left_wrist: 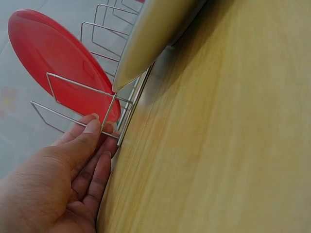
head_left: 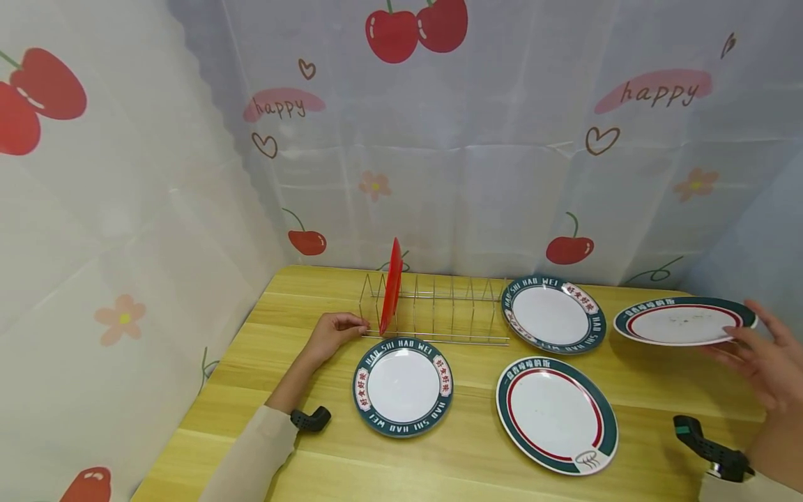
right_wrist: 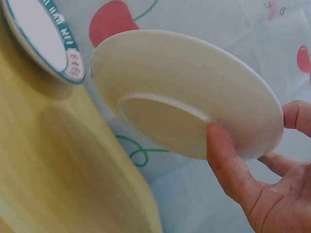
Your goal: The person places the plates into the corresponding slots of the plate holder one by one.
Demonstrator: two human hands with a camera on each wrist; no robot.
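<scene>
The left hand [head_left: 335, 336] pinches the left end of a wire rack [head_left: 453, 339]; in the left wrist view its thumb and fingers [left_wrist: 92, 127] close on the wire beside a red plate [left_wrist: 63, 58]. That red plate [head_left: 392, 286] stands on edge in the rack's left part. Over the table's right side, the right hand [head_left: 762, 352] holds a white plate with a green rim [head_left: 684, 322] by its right edge, raised and slightly tilted. The right wrist view shows the plate's pale underside [right_wrist: 194, 77], with a fingertip against its foot ring.
A "HAO WEI" plate [head_left: 401, 387] lies in front of the rack, and another [head_left: 554, 315] sits at the rack's right end. Nearer the front right lies a red-ringed plate [head_left: 557, 416]. A printed curtain [head_left: 464, 195] hangs behind the wooden table [head_left: 351, 460].
</scene>
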